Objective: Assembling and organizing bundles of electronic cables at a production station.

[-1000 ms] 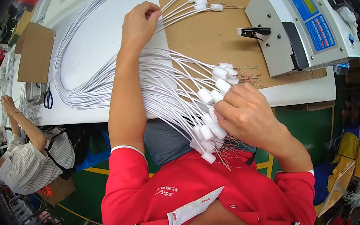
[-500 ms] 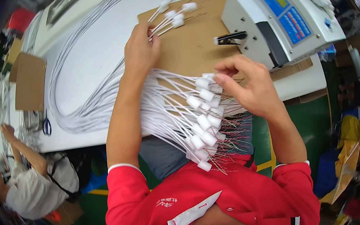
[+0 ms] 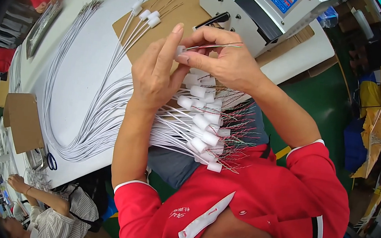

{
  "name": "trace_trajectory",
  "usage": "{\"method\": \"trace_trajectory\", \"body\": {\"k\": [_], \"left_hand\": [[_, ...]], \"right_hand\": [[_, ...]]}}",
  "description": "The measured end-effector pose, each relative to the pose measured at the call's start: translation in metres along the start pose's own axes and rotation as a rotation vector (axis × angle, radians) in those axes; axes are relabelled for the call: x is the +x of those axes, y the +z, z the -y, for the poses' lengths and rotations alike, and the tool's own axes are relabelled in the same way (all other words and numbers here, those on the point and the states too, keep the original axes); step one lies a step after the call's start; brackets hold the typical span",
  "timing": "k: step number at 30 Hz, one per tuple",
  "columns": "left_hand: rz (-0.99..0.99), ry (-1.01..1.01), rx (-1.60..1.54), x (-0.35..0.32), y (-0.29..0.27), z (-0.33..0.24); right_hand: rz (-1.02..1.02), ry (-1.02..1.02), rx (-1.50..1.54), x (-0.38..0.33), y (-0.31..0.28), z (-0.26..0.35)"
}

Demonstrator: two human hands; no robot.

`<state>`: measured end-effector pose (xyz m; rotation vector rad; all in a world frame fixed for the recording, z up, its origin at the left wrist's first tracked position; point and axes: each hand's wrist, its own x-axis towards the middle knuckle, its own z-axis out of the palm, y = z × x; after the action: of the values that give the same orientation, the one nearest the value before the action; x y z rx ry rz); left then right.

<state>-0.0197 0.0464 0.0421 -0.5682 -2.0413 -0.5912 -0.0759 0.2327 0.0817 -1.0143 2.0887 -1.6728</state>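
Observation:
In front of my chest, a white cable end with a small white cylindrical sleeve is between my two hands. My left hand closes around the cable behind the sleeve, hiding most of it. The thumb and fingers of my right hand pinch at the sleeve, and thin bare-ended wires stick out past them to the right. Below my hands lies a thick bundle of white cables, with several white sleeves and twisted red, black and pale wires at their ends, hanging over the table edge onto my lap.
Several sleeved cables rest on a brown cardboard sheet. A white machine with a blue panel and black lever stands at the far right. Scissors and a cardboard box are at left. Other people work nearby.
My hands have come together. The left has left the sleeved cables on the cardboard, and the right has lifted from the bundle; a cable end is now between them. The view has shifted.

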Motion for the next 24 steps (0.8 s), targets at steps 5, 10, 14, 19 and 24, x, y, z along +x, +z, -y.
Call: {"method": "trace_trajectory", "body": {"k": [5,10,14,19,24], "left_hand": [[0.043,-0.07,0.007,-0.007,-0.002,0.001],[-0.002,-0.104,-0.036,-0.007,-0.003,0.0],[-0.037,-0.097,-0.025,-0.005,-0.003,0.001],[-0.031,-0.115,-0.002,-0.005,-0.002,0.003],[-0.027,-0.119,0.006,-0.005,-0.002,0.004]], "right_hand": [[-0.014,0.028,0.104,-0.001,0.002,-0.007],[-0.15,-0.035,0.284,-0.004,-0.004,-0.009],[-0.195,-0.097,0.329,-0.007,-0.01,-0.003],[-0.274,-0.091,0.322,-0.013,-0.01,0.006],[-0.336,-0.079,0.306,-0.012,-0.01,0.012]]}}
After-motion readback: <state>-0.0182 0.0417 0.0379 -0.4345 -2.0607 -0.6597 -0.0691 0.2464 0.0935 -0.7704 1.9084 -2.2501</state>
